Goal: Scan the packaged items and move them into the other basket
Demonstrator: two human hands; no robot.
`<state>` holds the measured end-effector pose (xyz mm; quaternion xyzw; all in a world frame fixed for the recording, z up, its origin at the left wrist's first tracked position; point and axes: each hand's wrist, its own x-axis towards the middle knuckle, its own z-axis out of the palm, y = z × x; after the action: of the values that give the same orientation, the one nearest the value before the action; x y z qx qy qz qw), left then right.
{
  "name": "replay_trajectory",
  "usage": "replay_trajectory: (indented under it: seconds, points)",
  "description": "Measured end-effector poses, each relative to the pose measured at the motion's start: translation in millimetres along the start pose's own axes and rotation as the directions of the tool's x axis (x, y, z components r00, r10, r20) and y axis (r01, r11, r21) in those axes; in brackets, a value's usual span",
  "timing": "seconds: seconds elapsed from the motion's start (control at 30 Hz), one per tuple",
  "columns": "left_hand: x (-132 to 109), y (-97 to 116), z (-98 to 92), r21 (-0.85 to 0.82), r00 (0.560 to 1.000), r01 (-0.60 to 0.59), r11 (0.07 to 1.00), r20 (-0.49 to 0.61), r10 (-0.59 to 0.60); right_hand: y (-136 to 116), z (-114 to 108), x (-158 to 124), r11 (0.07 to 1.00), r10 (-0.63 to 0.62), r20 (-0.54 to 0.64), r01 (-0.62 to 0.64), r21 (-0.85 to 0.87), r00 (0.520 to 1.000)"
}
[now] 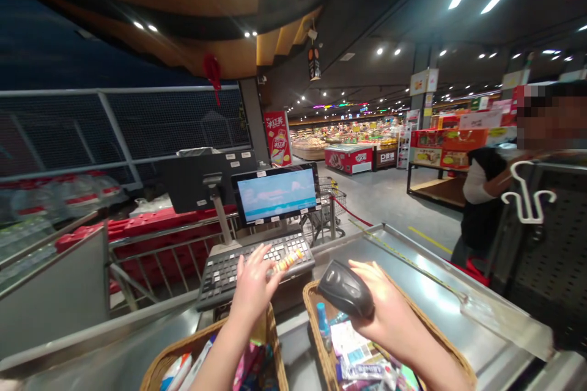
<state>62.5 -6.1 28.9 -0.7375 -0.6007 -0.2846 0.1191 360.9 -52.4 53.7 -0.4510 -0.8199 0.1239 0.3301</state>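
The small roll (288, 261) could slip from the left hand (254, 278), since the thumb and forefinger seem to pinch only its near left end; the view there is blurred, so how firm that grip is cannot be told. A loose pinch would probably drop the roll onto the keyboard (220, 275) beneath, and lowering the hand might press keys by accident. The right hand (385, 311) has its fingers wrapped around the black scanner (346, 290), above the far part of the right wicker basket (310, 311); dipping the scanner could make it catch a label on one of the packets (360, 345) there, or bump the basket's rim.

The roll is angled over the right part of the keyboard, its free end pointing far right. It looks slim and short, banded in orange, yellow and white, with no readable print. The scanner looks dark, smooth and rounded, its broad head toward the left and its body running back to the palm at the near right.
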Motion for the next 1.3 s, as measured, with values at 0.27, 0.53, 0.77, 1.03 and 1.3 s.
replay_trajectory:
  seconds: [0.27,0.53,0.77,1.03,1.3]
  points:
    - [-13.3,-15.8,-26.3,0.069,0.997,0.016,0.997,-0.074,-0.011,-24.1,12.4,11.6,1.000,-0.021,0.057,0.020,0.014,0.998]
    - [-29.3,-32.7,-44.7,0.100,0.995,0.053,0.994,-0.089,-0.044,-41.4,29.4,13.7,0.997,-0.069,0.081,0.065,0.047,0.994]
    - [-42.7,-47.8,-52.4,0.110,0.993,0.058,0.992,-0.114,-0.045,-54.7,35.6,15.0,0.994,-0.093,0.118,0.086,0.070,0.989]
    - [-61.4,-60.3,-56.4,0.113,0.992,0.108,0.988,-0.082,-0.099,-63.6,47.7,14.8,0.992,-0.111,0.139,0.101,0.077,0.984]
    - [-100.3,-82.5,-60.5,0.119,0.978,0.207,0.971,-0.007,-0.207,-75.6,68.7,19.2,0.990,-0.135,0.194,0.124,0.067,0.972]
